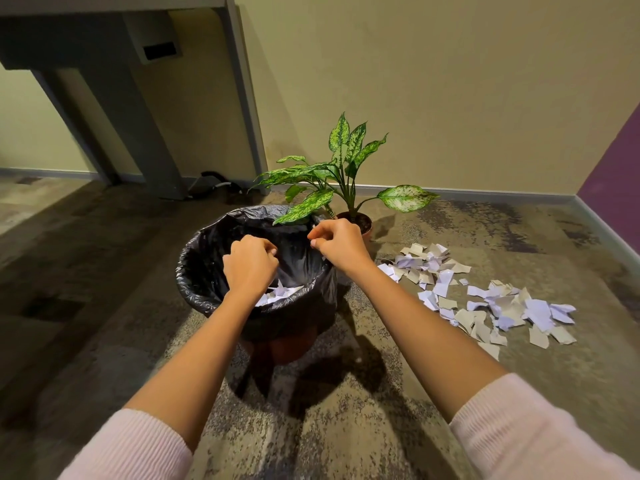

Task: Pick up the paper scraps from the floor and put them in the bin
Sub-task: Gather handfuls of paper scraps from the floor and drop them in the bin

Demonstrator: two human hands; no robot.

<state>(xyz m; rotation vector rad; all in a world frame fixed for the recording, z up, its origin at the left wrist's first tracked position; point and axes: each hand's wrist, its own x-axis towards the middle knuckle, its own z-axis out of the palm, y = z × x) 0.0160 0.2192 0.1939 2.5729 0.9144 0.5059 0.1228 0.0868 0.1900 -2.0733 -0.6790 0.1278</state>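
Upright bin [194,268], left grip [250,264] and right grip [338,243] curled above, hold unclear, paper scraps [442,287] strewn diagonally

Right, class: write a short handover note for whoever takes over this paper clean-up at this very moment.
Left hand: above the bin, fingers curled; whether they hold a scrap cannot be seen.
Right hand: above the bin's far rim, fingers pinched together; likewise unclear.
Done: some white scraps lie inside the bin.
Left: a large scatter of paper scraps on the floor, right of the bin, near the potted plant.
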